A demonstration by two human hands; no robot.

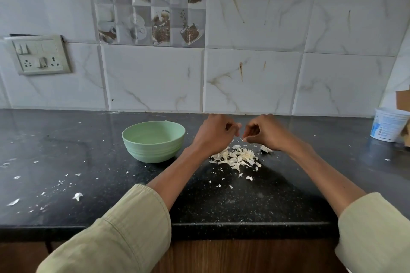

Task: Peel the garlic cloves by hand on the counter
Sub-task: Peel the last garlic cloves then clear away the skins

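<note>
Reaching forward over a black speckled counter (244, 201), two hands meet above one loose pile of pale garlic skins (238, 157). The left hand (214, 132) and right hand (265, 132) both have fingers curled, fingertips nearly touching, pinching something small between them; the garlic clove itself is hidden, so its long axis and direction cannot be told. A small white scrap shows at the right fingertips. One empty green bowl (153, 142) stands upright just left of the left wrist. One white tub (388, 124) sits far right. Stray flakes scatter leftward.
</note>
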